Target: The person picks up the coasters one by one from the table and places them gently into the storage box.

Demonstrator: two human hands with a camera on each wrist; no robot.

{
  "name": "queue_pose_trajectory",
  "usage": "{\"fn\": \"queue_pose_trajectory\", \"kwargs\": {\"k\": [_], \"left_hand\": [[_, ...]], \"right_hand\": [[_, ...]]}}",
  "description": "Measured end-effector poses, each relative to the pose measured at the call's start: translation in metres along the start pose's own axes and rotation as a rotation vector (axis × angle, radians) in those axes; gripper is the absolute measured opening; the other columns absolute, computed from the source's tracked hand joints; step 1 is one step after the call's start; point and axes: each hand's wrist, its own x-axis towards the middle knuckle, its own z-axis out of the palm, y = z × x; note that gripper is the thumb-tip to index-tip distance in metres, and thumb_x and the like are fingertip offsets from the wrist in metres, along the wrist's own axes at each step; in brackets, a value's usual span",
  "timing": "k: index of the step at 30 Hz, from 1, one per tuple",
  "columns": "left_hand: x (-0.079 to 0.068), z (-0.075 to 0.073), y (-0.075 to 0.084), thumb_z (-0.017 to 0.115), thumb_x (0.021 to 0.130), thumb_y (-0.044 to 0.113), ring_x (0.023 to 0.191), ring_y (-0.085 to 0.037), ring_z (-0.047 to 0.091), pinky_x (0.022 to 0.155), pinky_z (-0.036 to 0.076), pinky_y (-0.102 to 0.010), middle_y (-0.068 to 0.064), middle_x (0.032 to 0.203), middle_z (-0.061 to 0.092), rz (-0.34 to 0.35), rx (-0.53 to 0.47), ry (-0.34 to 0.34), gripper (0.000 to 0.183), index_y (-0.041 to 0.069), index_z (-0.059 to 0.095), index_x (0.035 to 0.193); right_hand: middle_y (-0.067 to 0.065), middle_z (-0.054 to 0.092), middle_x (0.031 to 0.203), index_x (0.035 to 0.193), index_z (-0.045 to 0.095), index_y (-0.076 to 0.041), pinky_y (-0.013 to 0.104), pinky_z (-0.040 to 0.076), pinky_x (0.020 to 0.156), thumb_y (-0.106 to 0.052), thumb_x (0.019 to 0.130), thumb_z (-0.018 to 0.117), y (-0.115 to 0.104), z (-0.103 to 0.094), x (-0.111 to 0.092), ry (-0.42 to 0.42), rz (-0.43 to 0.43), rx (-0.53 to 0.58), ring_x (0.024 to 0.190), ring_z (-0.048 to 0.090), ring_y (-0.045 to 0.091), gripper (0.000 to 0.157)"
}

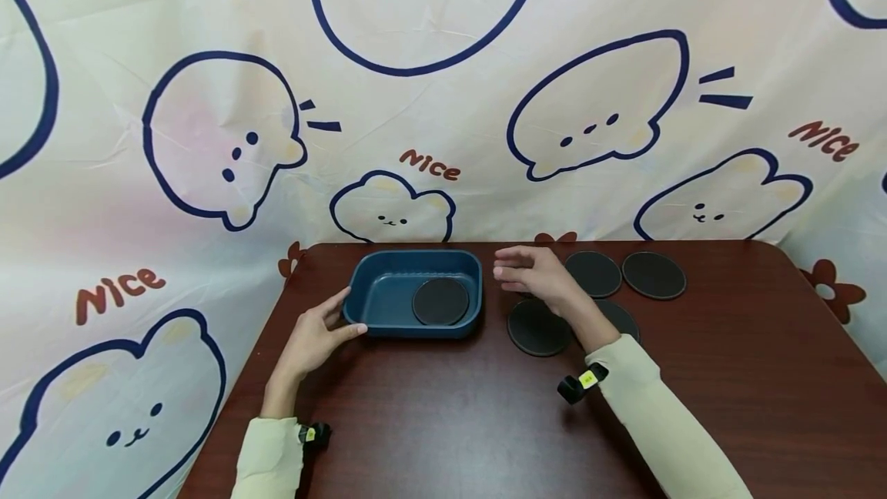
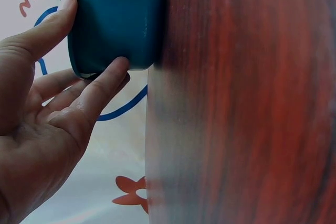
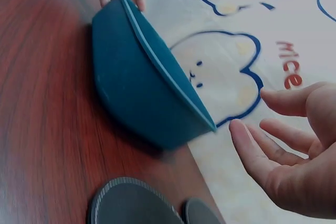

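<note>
A blue tray [image 1: 383,297] sits at 11 o'clock on a brown table [image 1: 443,422], containing 1 black disc [image 1: 440,301] towards its 4 o'clock side. The left hand [image 1: 312,336] grasps the tray's 8 o'clock corner. The right hand [image 1: 540,276], released, fingers extended, hovers at 3 o'clock, near other discs [image 1: 537,328].

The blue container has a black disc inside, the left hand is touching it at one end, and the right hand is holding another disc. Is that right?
Not quite: the right hand holds no disc; the right wrist view shows it empty. The rest stands: a black disc is inside the blue container, and the left hand touches one end.
</note>
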Motion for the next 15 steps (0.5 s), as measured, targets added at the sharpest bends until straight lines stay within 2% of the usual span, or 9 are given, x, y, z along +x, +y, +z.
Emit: {"fn": "queue_pose_trajectory", "kwargs": {"k": [3,9,12,15], "left_hand": [[-0.001,0.000,0.000,0.078,0.101,0.022,0.144,-0.043,0.057,0.109,0.055,-0.055,-0.027,0.163,0.048,0.002,0.002,0.002,0.082,0.011,0.034,0.169],[-0.001,0.000,-0.001,0.079,0.100,0.023,0.144,-0.043,0.057,0.108,0.056,-0.054,-0.027,0.163,0.048,0.004,0.001,0.005,0.082,0.010,0.036,0.169],[-0.001,0.000,-0.001,0.079,0.100,0.023,0.144,-0.043,0.057,0.108,0.056,-0.054,-0.027,0.163,0.048,0.004,0.007,0.008,0.082,0.010,0.036,0.168],[-0.001,0.000,-0.001,0.079,0.100,0.023,0.144,-0.043,0.057,0.107,0.056,-0.054,-0.027,0.163,0.049,0.007,0.008,0.011,0.082,0.010,0.036,0.168]], "right_hand": [[0.025,0.061,0.151,0.153,0.056,-0.002,0.041,0.060,0.105,-0.018,0.105,0.072,0.006,-0.013,-0.003,-0.005,0.013,0.038,0.126,0.073,0.025,0.053],[0.030,0.053,0.157,0.155,0.053,0.000,0.043,0.058,0.109,-0.017,0.105,0.072,0.016,-0.039,-0.009,0.017,0.028,0.073,0.130,0.071,0.029,0.056],[0.032,0.049,0.159,0.157,0.049,0.003,0.042,0.058,0.109,-0.017,0.106,0.071,0.020,-0.053,-0.013,0.027,0.024,0.078,0.123,0.074,0.020,0.060],[0.029,0.053,0.156,0.158,0.046,0.005,0.043,0.057,0.109,-0.018,0.106,0.070,0.024,-0.068,-0.017,0.038,0.020,0.080,0.114,0.075,0.009,0.062]]}}
